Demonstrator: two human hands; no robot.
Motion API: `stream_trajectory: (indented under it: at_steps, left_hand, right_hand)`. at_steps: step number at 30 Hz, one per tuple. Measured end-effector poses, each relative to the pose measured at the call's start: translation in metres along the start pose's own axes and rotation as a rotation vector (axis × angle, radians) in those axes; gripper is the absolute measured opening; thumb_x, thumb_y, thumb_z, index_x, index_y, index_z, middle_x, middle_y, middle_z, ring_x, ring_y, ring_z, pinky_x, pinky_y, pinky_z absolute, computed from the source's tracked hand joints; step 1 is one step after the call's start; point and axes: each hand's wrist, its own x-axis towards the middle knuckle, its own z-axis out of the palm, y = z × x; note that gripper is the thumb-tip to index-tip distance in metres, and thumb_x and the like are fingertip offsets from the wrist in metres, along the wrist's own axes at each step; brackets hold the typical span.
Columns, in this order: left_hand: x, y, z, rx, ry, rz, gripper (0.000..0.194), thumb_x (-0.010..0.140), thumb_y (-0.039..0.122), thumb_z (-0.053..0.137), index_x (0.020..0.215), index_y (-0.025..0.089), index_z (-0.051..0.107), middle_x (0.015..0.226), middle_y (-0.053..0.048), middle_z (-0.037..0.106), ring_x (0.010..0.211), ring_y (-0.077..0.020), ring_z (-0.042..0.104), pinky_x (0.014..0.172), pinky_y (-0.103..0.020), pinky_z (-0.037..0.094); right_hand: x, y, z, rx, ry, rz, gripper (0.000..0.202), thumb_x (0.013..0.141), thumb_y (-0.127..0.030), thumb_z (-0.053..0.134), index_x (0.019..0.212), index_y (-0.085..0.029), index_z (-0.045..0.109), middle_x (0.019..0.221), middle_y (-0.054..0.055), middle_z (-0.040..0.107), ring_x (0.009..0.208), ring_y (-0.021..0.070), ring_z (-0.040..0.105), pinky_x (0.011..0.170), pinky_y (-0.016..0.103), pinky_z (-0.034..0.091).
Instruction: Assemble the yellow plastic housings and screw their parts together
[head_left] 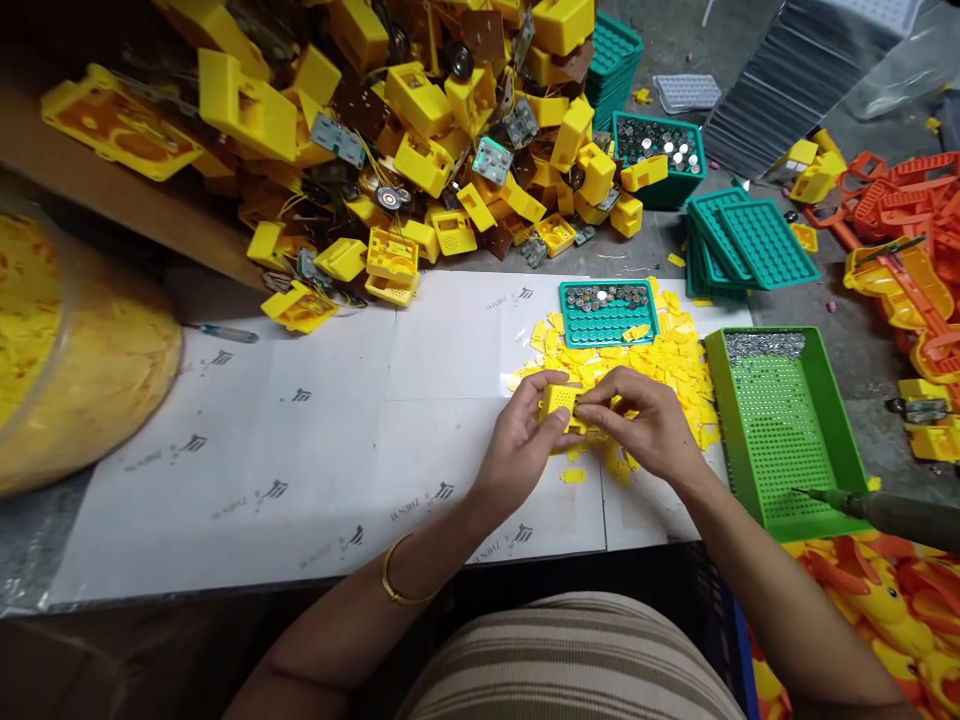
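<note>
My left hand (519, 430) is closed round a small yellow plastic housing (559, 398) with a grid of round holes in its face. At the right side of the housing, my right hand (641, 420) has its thumb and fingertips pinched together; whatever they hold is too small to make out. Beneath and behind both hands spreads a heap of small flat yellow plastic pieces (686, 370). Just beyond them lies a teal tray (607, 328) with rows of button cells in its far part and a yellow piece resting on it.
A big pile of yellow housings (420, 165) with wires and circuit boards fills the back. At right stand a green basket (787, 430) of small metal parts, a screwdriver-like tool (892, 512) and stacked teal trays (772, 245). A screwdriver (229, 333) lies near a large tub (112, 370) at left.
</note>
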Motion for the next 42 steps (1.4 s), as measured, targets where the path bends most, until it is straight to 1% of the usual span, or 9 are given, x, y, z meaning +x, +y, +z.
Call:
stream_trajectory:
  at_steps: [4,7,13,15,20,26,32,35,42]
  left_hand:
    - [-0.006,-0.001,0.001,0.057,-0.100,-0.004,0.025,0.084,0.025,0.060,0.107,0.021,0.053,0.112,-0.004,0.055,0.089,-0.0136,0.061,0.077,-0.029,0.060]
    - [-0.008,-0.002,0.004,0.060,-0.094,0.003,0.025,0.081,0.024,0.063,0.104,0.020,0.054,0.109,-0.004,0.056,0.091,-0.0145,0.061,0.076,-0.029,0.059]
    - [-0.004,0.002,0.010,-0.165,0.015,-0.169,0.028,0.078,0.018,0.063,0.102,0.020,0.049,0.098,-0.003,0.062,0.078,-0.0148,0.066,0.068,-0.029,0.059]
    - [-0.004,0.004,0.012,-0.234,0.035,-0.216,0.029,0.078,0.016,0.062,0.103,0.020,0.047,0.094,-0.004,0.064,0.076,-0.0165,0.068,0.069,-0.033,0.059]
    - [-0.011,0.000,0.022,-0.285,0.093,-0.168,0.029,0.079,0.014,0.061,0.104,0.019,0.047,0.104,-0.005,0.066,0.084,-0.0174,0.068,0.077,-0.036,0.056]
    - [-0.024,-0.015,0.033,-0.296,0.124,-0.046,0.032,0.075,0.019,0.067,0.102,0.021,0.049,0.100,-0.001,0.066,0.091,-0.0150,0.064,0.084,-0.029,0.048]
    - [-0.040,-0.019,0.036,-0.216,0.153,0.059,0.037,0.069,0.018,0.074,0.097,0.022,0.050,0.088,0.003,0.066,0.080,-0.0100,0.061,0.077,-0.021,0.045]
    - [-0.048,-0.020,0.038,-0.195,0.150,0.072,0.038,0.068,0.019,0.075,0.096,0.023,0.049,0.087,0.003,0.067,0.075,-0.0091,0.060,0.073,-0.021,0.045]
    - [-0.059,-0.022,0.030,-0.061,0.126,0.021,0.042,0.067,0.017,0.078,0.102,0.019,0.055,0.090,0.000,0.070,0.081,-0.0106,0.063,0.077,-0.021,0.047]
  right_hand:
    - [0.007,0.003,-0.013,0.368,-0.215,0.321,0.038,0.070,-0.033,0.077,0.103,-0.022,0.062,0.100,0.003,0.061,0.071,0.0110,0.058,0.061,0.026,0.051]
    - [0.008,0.005,-0.015,0.434,-0.337,0.324,0.036,0.071,-0.033,0.076,0.102,-0.019,0.066,0.098,0.004,0.063,0.081,0.0135,0.059,0.072,0.029,0.051]
    - [-0.006,0.001,-0.010,0.387,-0.149,0.292,0.031,0.079,-0.038,0.068,0.102,-0.018,0.067,0.094,0.005,0.063,0.069,0.0120,0.059,0.061,0.028,0.052]
    - [-0.016,0.000,-0.010,0.409,-0.087,0.256,0.030,0.082,-0.039,0.064,0.106,-0.020,0.066,0.098,0.006,0.062,0.076,0.0130,0.062,0.066,0.028,0.054]
    - [-0.043,-0.001,-0.005,0.256,0.136,0.189,0.023,0.075,-0.031,0.071,0.095,-0.021,0.066,0.100,0.004,0.062,0.080,0.0126,0.061,0.065,0.025,0.054]
    - [-0.058,0.001,0.007,0.578,0.031,0.362,0.036,0.070,-0.041,0.074,0.096,-0.017,0.067,0.086,0.006,0.071,0.075,0.0170,0.067,0.052,0.024,0.055]
    - [-0.068,0.001,0.015,0.679,0.110,0.238,0.030,0.069,-0.043,0.077,0.082,-0.018,0.068,0.074,0.001,0.070,0.065,0.0128,0.065,0.058,0.023,0.054]
    - [-0.074,0.002,0.016,0.619,0.117,0.130,0.026,0.077,-0.043,0.070,0.085,-0.018,0.067,0.077,0.001,0.070,0.069,0.0134,0.066,0.068,0.026,0.055]
    - [-0.084,0.006,0.009,0.009,0.093,-0.051,0.020,0.089,-0.033,0.051,0.088,-0.018,0.065,0.077,0.003,0.068,0.069,0.0146,0.062,0.062,0.026,0.046]
